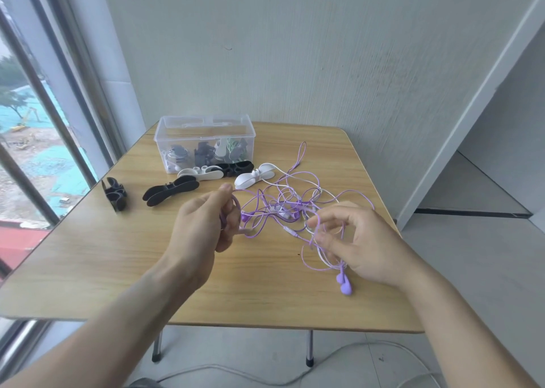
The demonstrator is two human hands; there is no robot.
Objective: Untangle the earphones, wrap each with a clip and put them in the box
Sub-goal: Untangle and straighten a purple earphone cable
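The earphones (283, 210) lie knotted on the table (103, 255), strung sideways between both hands. The left hand (203, 228) grips a coiled end; the right hand (354, 240) pinches loose loops. Clips (171, 191) and box (203, 142) sit beyond, nearer the left.

The desk (97, 257) has a light wood-grain top with a smooth, faintly satin finish, and its legs (309, 348) look like bright metal tipped with black caps. The box (206, 144) at the far side is clear, glossy plastic. Near it lie clips of smooth plastic or rubber: the black clips (169, 191) look matt, the white clips (253, 178) slightly shiny. The earphones (283, 210) are thin lilac and white cords with a smooth, rubbery coating; the lilac buds (344, 284) at the near right are glossy plastic. The wall (295, 63) behind shows a fine, rough, brushed texture, matt grey-green. The floor (472, 269) is smooth pale grey.
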